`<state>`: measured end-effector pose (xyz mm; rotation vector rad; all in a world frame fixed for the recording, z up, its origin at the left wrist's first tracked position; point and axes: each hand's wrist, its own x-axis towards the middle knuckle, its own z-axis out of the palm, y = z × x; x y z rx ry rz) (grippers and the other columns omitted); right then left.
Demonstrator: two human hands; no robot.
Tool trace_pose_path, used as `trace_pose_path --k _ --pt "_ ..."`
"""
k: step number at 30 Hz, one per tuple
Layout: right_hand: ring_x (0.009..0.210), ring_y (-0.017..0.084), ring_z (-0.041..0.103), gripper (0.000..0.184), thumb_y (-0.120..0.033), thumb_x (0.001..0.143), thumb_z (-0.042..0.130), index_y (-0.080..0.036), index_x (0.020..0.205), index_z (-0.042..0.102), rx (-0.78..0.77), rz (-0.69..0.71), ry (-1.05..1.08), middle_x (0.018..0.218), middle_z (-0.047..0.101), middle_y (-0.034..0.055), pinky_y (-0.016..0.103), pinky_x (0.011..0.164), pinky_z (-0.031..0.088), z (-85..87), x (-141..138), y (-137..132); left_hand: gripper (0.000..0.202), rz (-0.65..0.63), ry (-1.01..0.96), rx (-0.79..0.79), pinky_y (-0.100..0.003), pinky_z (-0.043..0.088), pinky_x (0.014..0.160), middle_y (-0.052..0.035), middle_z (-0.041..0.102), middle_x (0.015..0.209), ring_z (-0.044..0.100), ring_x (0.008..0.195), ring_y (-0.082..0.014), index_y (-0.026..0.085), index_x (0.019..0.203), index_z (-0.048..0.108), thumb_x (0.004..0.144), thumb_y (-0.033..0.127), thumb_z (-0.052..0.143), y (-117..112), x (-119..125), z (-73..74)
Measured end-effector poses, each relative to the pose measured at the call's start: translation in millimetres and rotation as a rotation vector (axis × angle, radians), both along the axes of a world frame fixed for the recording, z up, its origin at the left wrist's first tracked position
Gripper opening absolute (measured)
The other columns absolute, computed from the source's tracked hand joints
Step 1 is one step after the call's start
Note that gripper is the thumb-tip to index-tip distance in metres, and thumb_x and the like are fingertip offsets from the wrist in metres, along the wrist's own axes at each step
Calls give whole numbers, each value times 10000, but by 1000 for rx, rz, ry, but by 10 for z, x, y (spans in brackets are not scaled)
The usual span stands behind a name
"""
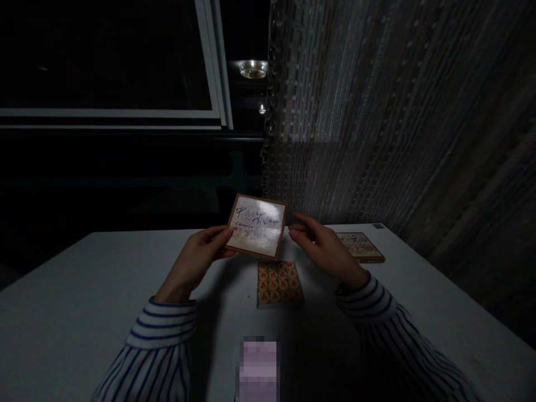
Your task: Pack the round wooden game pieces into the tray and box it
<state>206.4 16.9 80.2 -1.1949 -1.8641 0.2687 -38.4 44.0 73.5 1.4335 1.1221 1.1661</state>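
Observation:
My left hand [203,251] grips the left edge of a square box lid [257,228], thumb on top and fingers beneath. The lid is printed with Chinese characters and the word "Chinese", and is held tilted above the table. Just right of the lid is my right hand [320,245], fingers apart and bent, holding nothing. Below the lid, an open box of Chinese chess pieces [280,285] lies on the table, its round pieces in rows with red characters. The lid hides part of the box's far edge.
A flat box with a similar printed cover [360,247] lies beyond my right wrist on the white table [125,268]. A bead-string curtain [335,128] hangs behind it. A pixelated patch [258,368] covers something at the near edge.

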Motion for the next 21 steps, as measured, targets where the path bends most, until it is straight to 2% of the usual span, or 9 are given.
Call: trace_pose_path --k 2,7,9,12,17,19,21 --pt "831 163 584 438 -359 819 423 -202 1226 376 29 -1 -76 1022 599 71 313 713 478 20 -45 -44 366 16 -39 -34 -258 538 696 -108 602 1050 607 853 -168 122 1003 568 732 368 550 18 2 -9" --pt "1092 233 422 512 -370 776 491 -176 1235 375 315 -17 -403 1233 434 115 398 858 391 99 -122 -134 328 44 -131 -89 -184 540 627 -110 612 1027 607 853 -156 112 943 596 726 356 565 36 20 -3" --pt "1119 243 384 484 -352 774 503 -182 1216 402 376 15 -533 1269 393 112 408 862 373 113 -136 -147 321 47 -158 -113 -162 535 606 -113 620 1005 617 803 -138 104 918 604 719 355 575 29 35 11" --pt "1089 237 400 384 -291 797 487 -194 1167 456 433 43 -657 1248 427 95 397 832 373 122 -147 -156 320 30 -187 -145 -143 529 568 -115 627 983 622 738 -120 97 904 610 713 351 583 2 69 42" --pt "1018 221 454 318 -244 829 436 -199 1140 484 466 41 -682 1158 524 84 386 795 380 142 -134 -155 379 24 -108 -127 -184 528 543 -112 634 952 620 672 -120 106 960 593 721 397 553 -47 118 73" --pt "1011 215 463 320 -255 833 428 -186 1140 486 451 53 -646 1137 540 84 379 800 388 141 -113 -139 433 59 -6 -73 -233 531 539 -107 643 914 616 633 -131 112 984 584 726 453 516 -61 119 78" --pt "992 203 479 321 -269 838 417 -172 1136 488 416 75 -585 1110 557 83 368 804 402 132 -82 -115 478 120 112 24 -275 529 545 -99 644 910 615 694 -168 125 1005 580 723 499 483 -77 113 89"
